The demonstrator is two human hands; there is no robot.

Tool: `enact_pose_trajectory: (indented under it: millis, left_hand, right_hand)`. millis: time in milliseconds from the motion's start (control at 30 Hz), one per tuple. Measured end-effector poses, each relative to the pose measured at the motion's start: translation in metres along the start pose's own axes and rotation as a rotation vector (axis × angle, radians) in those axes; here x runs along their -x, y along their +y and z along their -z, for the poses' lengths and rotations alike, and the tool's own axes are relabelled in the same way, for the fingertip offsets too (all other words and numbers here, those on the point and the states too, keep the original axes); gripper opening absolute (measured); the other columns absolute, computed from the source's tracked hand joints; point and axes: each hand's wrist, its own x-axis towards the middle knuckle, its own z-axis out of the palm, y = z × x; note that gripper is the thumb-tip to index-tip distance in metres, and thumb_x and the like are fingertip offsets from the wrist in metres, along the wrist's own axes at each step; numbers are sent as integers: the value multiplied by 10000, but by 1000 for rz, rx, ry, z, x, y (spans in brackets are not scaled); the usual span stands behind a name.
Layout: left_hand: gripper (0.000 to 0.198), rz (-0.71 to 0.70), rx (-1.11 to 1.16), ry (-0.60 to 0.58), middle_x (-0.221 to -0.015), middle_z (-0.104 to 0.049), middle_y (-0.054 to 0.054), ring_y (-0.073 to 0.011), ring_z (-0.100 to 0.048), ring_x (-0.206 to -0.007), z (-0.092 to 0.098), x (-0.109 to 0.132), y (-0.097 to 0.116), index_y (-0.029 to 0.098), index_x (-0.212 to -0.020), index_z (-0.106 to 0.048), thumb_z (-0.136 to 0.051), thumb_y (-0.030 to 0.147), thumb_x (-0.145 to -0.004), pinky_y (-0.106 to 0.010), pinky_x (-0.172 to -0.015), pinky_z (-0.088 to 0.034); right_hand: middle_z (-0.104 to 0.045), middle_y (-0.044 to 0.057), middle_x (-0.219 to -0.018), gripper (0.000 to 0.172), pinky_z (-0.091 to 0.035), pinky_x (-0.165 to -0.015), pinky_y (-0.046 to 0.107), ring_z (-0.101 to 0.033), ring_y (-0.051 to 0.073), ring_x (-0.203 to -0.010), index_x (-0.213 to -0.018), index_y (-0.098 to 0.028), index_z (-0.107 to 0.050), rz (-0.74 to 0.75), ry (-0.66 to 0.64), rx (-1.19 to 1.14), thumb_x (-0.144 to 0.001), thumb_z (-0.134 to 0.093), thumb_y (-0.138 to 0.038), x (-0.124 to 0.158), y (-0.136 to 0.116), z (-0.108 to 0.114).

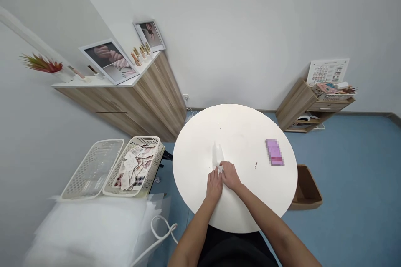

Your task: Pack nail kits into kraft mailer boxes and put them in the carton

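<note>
A narrow piece of thin white film [217, 153], partly see-through like plastic, lies on the round white table [244, 212] and points away from me. At its near end my left hand [214, 184] and my right hand [231, 175] meet, fingers bent and closed on a crumpled part of it. The right hand pinches from the right side, while the left rests with its fingertips against the same spot. My fingers cover part of the film, so its full shape is hidden. To the right on the table is a purple item [274, 152], blurred into blocks.
White baskets, one holding paper packets [136, 167], stand at left above a pile of translucent white sheets [90, 233]. An open cardboard box [305, 187] sits on the floor at right. A wooden cabinet [156, 96] and a small shelf [297, 104] line the wall.
</note>
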Motion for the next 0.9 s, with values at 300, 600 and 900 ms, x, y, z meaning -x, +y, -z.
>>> enact_pose_trajectory:
  millis: [300, 600, 900]
  left_hand:
    - [418, -29, -120, -104, -1334, -538, -149, -270, -500, -1207, 1, -11, 1, 141, -1217, -545, -426, 30, -832, -431, -983, -415]
    - [420, -131, 215, -207, -1135, -619, -86, -262, -559, -1097, 35, -43, -40, 219, -1227, -500, -520, 158, -812, -434, -948, -464]
    - [258, -21, 421, -362, -1087, -609, -49, -186, -592, -913, 48, -110, -70, 223, -1113, -620, -467, 352, -950, -319, -826, -492]
  right_hand:
    - [-661, 97, -1124, 462, -338, -1012, 332, -566, 193, -1085, -1209, -139, -536, 39, -275, 113, -783, -389, -35, -31, 26, 2]
    - [-634, 80, -1211, 557, -413, -929, 292, -570, 174, -1125, -1217, -200, -479, -148, -320, -179, -713, -366, 9, -40, 54, -2]
    - [-576, 98, -1197, 572, -457, -949, 383, -542, 210, -1107, -1283, -202, -455, -202, 97, -141, -753, -339, -21, -21, 57, -6]
